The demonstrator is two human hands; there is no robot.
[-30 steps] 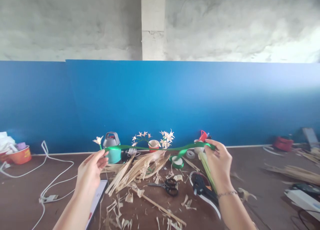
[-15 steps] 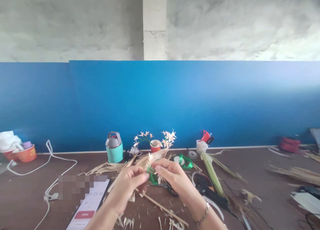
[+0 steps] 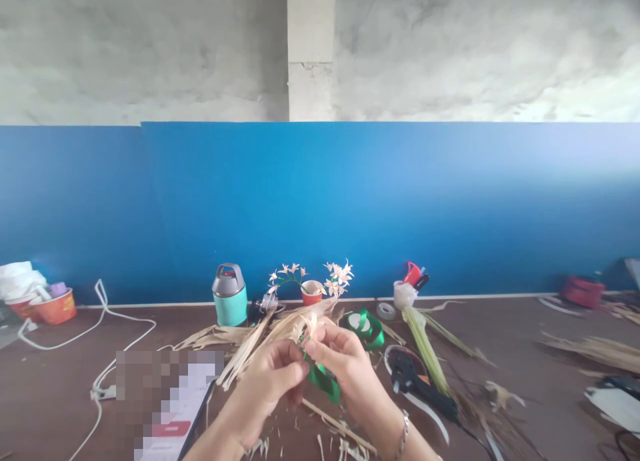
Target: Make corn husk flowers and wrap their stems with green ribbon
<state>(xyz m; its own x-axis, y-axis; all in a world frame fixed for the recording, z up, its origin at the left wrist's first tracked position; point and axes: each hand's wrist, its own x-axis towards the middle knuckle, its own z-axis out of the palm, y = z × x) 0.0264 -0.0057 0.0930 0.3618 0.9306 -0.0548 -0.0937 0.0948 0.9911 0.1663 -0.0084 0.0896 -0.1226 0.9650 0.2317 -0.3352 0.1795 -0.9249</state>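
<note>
Between my hands is a pale flower (image 3: 311, 323) that looks made of dried husk, with green at its base. My right hand (image 3: 347, 357) is closed, thumb and fingers pinching just under the petals. Lower down, my left hand (image 3: 270, 377) is closed with thumb and forefinger pressed together on the green-wrapped stem, mostly hidden by the fingers. A loop of green ribbon (image 3: 324, 382) hangs from there between the two hands. Behind them, more husk flowers (image 3: 340, 274) on green stems stand in a red and white paper cup (image 3: 313, 291).
Dried husks (image 3: 250, 354) and scraps litter the table around my hands. A green ribbon roll (image 3: 367, 327) and a black glue gun (image 3: 417, 384) are at the right. A phone (image 3: 170, 421) lies at the left, with a turquoise flask (image 3: 231, 297) behind and a white cable (image 3: 103, 357) beside.
Both hands have shifted slightly right with the flower. My right fingers are now closer around its base, and the ribbon loop hangs further down and right.
</note>
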